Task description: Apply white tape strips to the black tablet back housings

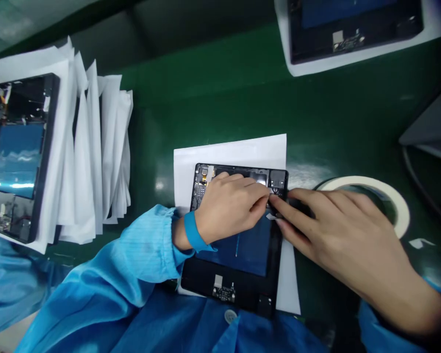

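An opened tablet (235, 264) with a blue battery and bare circuit boards lies on a white sheet (231, 152) before me. My left hand (231, 201) reaches across its upper part, fingers curled and closed; the fingertips are hidden, so whatever they hold cannot be seen. From the right, my right hand (338, 225) meets it at the tablet's upper right edge, thumb and index finger pinched together. A small white strip (271, 216) shows at those fingertips, apparently tape. A blue band (194, 233) circles my left wrist.
On the left, another opened tablet (16, 157) rests against a row of several white sleeves (95, 147). A further tablet (356, 39) on white sheeting is at the top right. A roll of cream tape (400, 211) lies beside my right hand on the green table (206, 98).
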Available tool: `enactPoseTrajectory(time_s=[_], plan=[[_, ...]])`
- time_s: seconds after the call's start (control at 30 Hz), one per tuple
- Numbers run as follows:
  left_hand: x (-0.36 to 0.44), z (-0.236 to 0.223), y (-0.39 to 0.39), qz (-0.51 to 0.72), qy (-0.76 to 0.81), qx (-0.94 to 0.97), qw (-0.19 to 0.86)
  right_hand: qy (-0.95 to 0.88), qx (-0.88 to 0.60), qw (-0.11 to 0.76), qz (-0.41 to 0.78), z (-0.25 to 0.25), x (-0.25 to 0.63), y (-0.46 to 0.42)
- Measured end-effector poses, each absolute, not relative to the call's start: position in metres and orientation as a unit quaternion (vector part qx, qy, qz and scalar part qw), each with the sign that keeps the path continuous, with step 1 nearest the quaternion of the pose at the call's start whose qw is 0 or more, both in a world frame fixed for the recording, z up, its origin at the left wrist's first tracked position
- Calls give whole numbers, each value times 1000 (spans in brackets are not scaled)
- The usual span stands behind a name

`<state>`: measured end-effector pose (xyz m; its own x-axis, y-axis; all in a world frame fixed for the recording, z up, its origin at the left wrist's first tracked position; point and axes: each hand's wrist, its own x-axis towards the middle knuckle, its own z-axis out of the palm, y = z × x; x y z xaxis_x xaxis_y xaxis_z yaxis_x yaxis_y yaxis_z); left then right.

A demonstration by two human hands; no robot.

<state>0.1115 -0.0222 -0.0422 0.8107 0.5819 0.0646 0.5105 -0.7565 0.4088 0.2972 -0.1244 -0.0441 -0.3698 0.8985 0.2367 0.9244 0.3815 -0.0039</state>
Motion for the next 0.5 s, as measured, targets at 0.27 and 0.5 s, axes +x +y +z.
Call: enactPoseTrajectory(time_s=[0.27,0.5], plan=[[113,-45,-21,61,287,932,211,-816,-564,112,-66,-43,291,-126],[113,-47,-19,73,282,933,212,-741,-626,225,-92,-48,287,-128]])
